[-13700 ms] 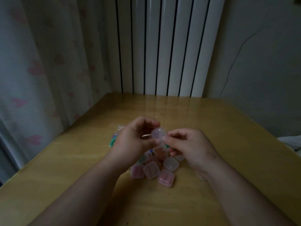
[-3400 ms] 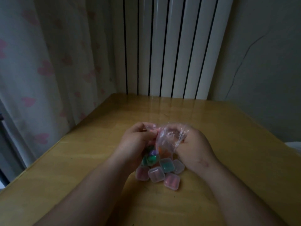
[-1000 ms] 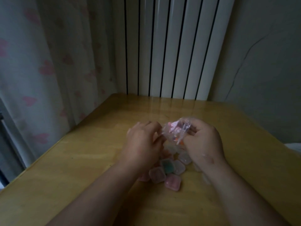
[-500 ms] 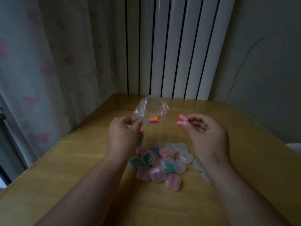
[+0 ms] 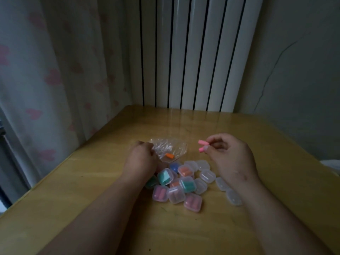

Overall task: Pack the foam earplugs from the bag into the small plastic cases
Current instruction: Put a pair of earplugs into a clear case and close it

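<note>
- Head view: a person's two bare forearms reach across a wooden table [image 5: 88,183] set into a dim corner.
- The left hand [image 5: 141,160] is curled, gripping one edge of a crumpled clear bag [image 5: 176,147]. The bag sits low, just beyond the pile of cases; whether it rests on the wood cannot be told.
- One orange earplug [image 5: 169,155] shows through the bag's film. No other contents can be made out through the creases.
- The right hand [image 5: 232,160] is raised to the right of the bag and apart from it. It pinches two pink earplugs [image 5: 203,145] at its fingertips, one above the other.
- Small square cases [image 5: 184,183] lie heaped between the wrists, touching and overlapping. About fifteen can be counted.
- Through the lids, three cases look teal, three pink, two orange and one blue. Six look empty, and two of these sit off to the right by the right forearm.
- The left hand and wrist cover the heap's left edge, hiding part of a teal case.
- Behind the table stand a white ribbed radiator [image 5: 193,52], a pale curtain [image 5: 46,74] with pink hearts on the left, and a cracked grey wall [image 5: 298,74] on the right.
</note>
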`<state>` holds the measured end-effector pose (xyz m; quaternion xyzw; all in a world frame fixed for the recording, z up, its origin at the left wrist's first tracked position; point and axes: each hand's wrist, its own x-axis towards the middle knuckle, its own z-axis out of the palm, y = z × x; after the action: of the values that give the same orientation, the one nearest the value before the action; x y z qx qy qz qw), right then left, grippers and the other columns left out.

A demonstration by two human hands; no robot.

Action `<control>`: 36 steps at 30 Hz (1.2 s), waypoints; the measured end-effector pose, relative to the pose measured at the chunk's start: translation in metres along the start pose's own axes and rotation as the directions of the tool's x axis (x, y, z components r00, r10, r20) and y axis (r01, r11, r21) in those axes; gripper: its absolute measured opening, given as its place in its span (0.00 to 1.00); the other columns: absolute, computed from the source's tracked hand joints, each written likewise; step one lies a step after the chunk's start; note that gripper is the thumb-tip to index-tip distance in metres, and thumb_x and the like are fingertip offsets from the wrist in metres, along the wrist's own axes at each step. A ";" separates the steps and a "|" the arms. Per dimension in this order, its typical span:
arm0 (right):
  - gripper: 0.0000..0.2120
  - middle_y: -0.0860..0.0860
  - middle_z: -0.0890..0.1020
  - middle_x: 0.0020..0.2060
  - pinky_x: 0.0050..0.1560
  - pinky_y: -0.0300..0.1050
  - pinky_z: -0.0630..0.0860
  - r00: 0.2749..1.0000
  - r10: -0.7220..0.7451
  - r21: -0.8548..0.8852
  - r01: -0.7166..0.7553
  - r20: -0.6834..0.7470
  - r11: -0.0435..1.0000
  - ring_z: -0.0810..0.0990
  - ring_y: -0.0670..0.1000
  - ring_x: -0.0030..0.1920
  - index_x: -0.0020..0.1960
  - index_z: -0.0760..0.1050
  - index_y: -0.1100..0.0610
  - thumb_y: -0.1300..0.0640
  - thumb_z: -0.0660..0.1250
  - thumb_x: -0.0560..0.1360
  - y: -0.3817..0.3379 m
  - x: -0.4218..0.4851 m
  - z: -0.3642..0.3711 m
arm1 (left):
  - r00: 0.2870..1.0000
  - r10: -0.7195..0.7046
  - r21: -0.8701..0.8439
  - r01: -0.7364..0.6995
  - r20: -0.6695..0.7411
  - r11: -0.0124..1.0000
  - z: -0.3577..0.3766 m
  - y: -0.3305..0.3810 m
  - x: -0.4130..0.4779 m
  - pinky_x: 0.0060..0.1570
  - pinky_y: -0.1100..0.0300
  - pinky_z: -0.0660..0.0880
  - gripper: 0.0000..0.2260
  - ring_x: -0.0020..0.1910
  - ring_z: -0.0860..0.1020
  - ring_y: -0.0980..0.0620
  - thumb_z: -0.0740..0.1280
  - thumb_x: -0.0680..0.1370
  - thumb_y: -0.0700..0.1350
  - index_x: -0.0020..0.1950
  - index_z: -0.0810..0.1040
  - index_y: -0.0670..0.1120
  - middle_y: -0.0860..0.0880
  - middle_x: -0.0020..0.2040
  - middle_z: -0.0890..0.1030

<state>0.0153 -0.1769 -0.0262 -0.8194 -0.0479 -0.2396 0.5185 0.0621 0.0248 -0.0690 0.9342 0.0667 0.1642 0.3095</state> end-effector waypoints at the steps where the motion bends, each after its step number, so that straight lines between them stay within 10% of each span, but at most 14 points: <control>1: 0.09 0.46 0.85 0.34 0.43 0.41 0.80 0.998 0.046 -0.006 -0.046 0.032 0.999 0.84 0.44 0.40 0.39 0.78 0.50 0.63 0.74 0.71 0.002 0.002 -0.002 | 1.000 -0.007 -0.010 0.007 0.001 1.000 -0.001 0.000 -0.001 0.61 0.53 0.73 0.18 0.61 0.75 0.45 0.63 0.79 0.43 0.68 0.76 0.45 0.44 0.65 0.75; 10: 0.07 0.48 0.85 0.33 0.47 0.57 0.81 0.971 0.178 -0.153 -0.154 0.161 0.976 0.84 0.49 0.38 0.38 0.77 0.52 0.63 0.71 0.71 0.015 0.009 -0.007 | 0.956 0.167 0.011 -0.169 -0.243 0.985 -0.034 0.034 -0.032 0.57 0.58 0.70 0.20 0.56 0.68 0.55 0.69 0.75 0.44 0.65 0.72 0.56 0.56 0.56 0.72; 19: 0.08 0.45 0.84 0.31 0.45 0.56 0.82 0.983 0.155 -0.149 -0.139 0.101 0.979 0.83 0.48 0.37 0.38 0.76 0.51 0.60 0.72 0.72 0.018 0.011 -0.008 | 0.755 0.629 0.236 -0.655 0.183 0.718 -0.013 0.065 -0.058 0.50 0.55 0.64 0.12 0.55 0.73 0.50 0.62 0.78 0.55 0.56 0.81 0.54 0.54 0.52 0.80; 28: 0.07 0.44 0.84 0.32 0.44 0.46 0.81 0.988 0.122 -0.182 -0.103 0.094 0.978 0.82 0.42 0.36 0.40 0.76 0.50 0.58 0.71 0.74 0.010 0.007 -0.008 | 0.798 0.482 0.341 -0.595 0.362 0.728 0.000 0.068 -0.058 0.53 0.53 0.59 0.21 0.58 0.66 0.49 0.63 0.73 0.66 0.60 0.80 0.58 0.53 0.55 0.73; 32: 0.08 0.44 0.84 0.31 0.45 0.47 0.81 0.993 0.109 -0.147 -0.102 0.038 0.984 0.82 0.42 0.37 0.39 0.75 0.50 0.60 0.71 0.73 0.008 0.007 -0.008 | 0.754 0.561 0.181 -0.639 0.342 0.748 0.000 0.063 -0.057 0.56 0.55 0.60 0.21 0.60 0.67 0.53 0.65 0.72 0.66 0.60 0.79 0.58 0.57 0.57 0.77; 36: 0.09 0.47 0.84 0.35 0.47 0.53 0.82 0.994 0.112 -0.067 -0.112 -0.013 0.991 0.84 0.45 0.41 0.40 0.74 0.49 0.62 0.68 0.74 0.011 0.009 -0.008 | 0.854 0.477 -0.181 -0.446 0.209 0.876 -0.009 0.056 -0.055 0.49 0.58 0.78 0.17 0.49 0.78 0.61 0.67 0.73 0.63 0.59 0.78 0.59 0.58 0.50 0.81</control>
<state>0.0236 -0.1904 -0.0286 -0.8367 0.0088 -0.2155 0.5033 0.0085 -0.0272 -0.0434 0.9143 -0.2094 0.1201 0.3254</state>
